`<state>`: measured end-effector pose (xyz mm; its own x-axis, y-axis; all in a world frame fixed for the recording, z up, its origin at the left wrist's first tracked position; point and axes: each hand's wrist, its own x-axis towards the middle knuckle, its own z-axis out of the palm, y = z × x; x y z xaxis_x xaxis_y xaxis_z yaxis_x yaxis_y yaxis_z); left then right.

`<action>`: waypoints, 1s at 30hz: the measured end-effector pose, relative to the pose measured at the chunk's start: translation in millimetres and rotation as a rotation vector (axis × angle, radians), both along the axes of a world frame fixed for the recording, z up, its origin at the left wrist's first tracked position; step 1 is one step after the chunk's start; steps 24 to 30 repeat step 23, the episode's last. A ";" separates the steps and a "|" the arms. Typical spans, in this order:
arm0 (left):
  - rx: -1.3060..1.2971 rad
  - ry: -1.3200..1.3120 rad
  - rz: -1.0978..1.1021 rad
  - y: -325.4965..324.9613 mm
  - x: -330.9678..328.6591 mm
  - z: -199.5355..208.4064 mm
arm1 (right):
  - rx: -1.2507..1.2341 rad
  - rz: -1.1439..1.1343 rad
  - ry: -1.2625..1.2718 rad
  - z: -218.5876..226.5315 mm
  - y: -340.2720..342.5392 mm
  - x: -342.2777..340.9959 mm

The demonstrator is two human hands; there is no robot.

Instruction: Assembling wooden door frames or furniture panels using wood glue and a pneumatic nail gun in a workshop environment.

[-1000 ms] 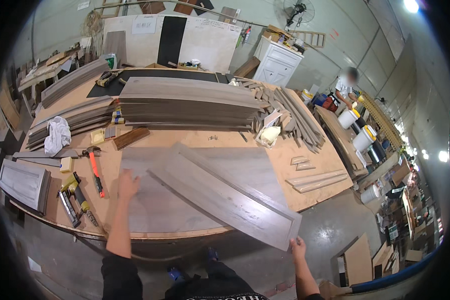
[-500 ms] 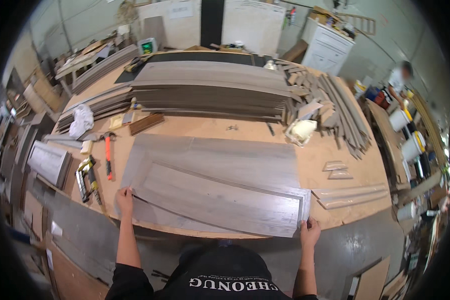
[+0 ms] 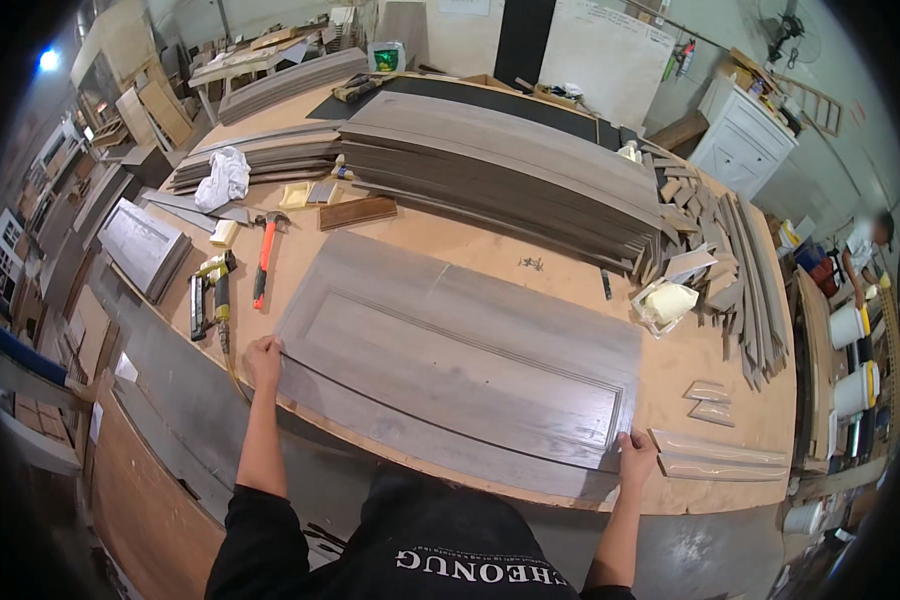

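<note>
You're squaring the big grey door panel [image 3: 460, 350] flat on the workbench [image 3: 530, 260] w/ left hand [image 3: 263, 358] pinching its near-left corner, right hand [image 3: 637, 457] gripping near-right edge, so next needs an even push, hammer [image 3: 264, 255] beyond left grip.

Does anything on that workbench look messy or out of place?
The grey panel lies flat and square between the left hand and right hand. Only the offcut strips at the right are heaped loosely, fanning at odd angles.
</note>
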<state>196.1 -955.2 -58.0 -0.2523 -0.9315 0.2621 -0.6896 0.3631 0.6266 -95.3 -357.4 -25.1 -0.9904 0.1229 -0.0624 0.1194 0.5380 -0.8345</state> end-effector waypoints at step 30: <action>0.150 0.203 -0.174 -76.8 101.3 -69.0 | -0.050 0.163 0.068 -10.8 -44.7 -12.6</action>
